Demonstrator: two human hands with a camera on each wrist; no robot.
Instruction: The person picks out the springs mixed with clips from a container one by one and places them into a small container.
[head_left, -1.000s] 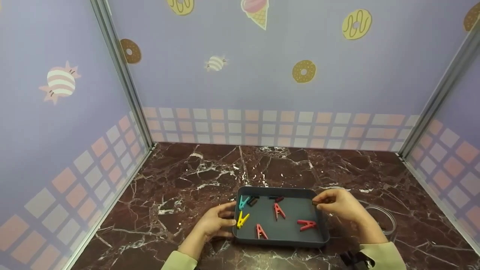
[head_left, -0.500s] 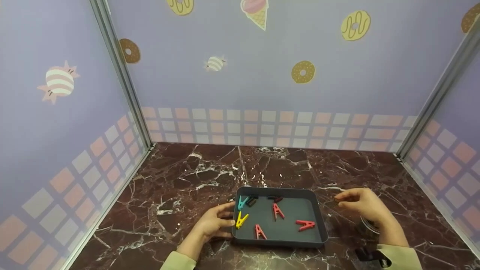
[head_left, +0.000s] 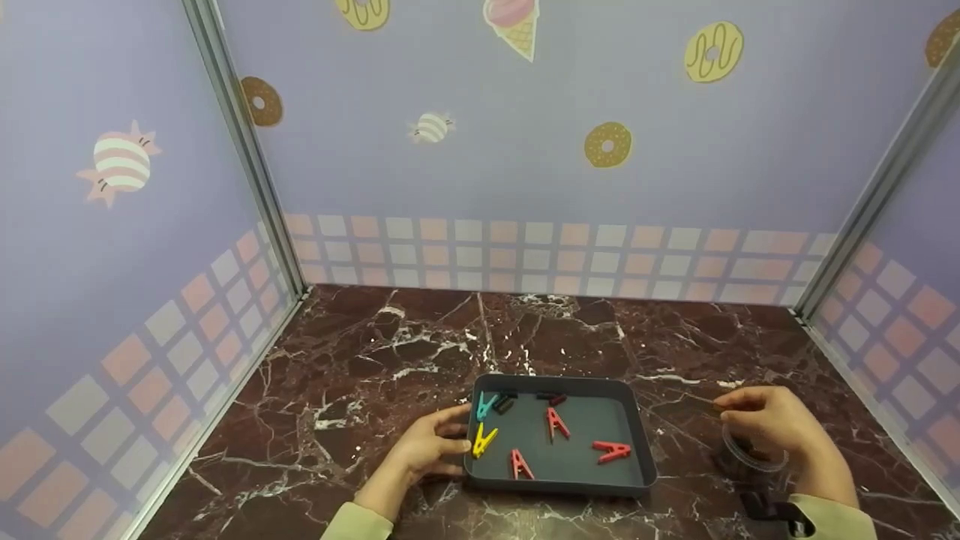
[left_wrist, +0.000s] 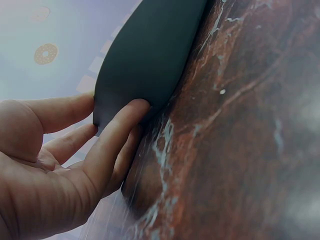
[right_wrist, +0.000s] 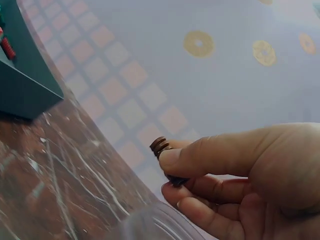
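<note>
Left hand (head_left: 424, 450): Fingers and thumb lay extended against the outer wall of the tray (head_left: 559, 486), touching it without wrapping round.
Right hand (head_left: 780, 424): Thumb and fingers pinched a brown piece (right_wrist: 160, 144), held well apart from the left hand.
Brown piece: Ribbed and small, it looked light and stiff; the ridges likely gave fingertips some purchase, best taken across its sides.
Tray: It stood between the hands, apparently rigid and light, with its wall and rim the natural hold.
Clips: Nearest the left hand lay a teal clip (head_left: 486, 406) and a yellow clip (head_left: 484, 441), with red clips (head_left: 556, 424) farther toward the right hand.
Tub (head_left: 739, 454): Clear and round, it sat below the right hand, its contents too obscured to tell.
Worktop (head_left: 360, 450): Dark red, pale-veined and seemingly smooth, it spread beneath both hands.
Walls (head_left: 525, 172): Lilac panels with doughnuts, sweets and checks rose beyond the hands.
</note>
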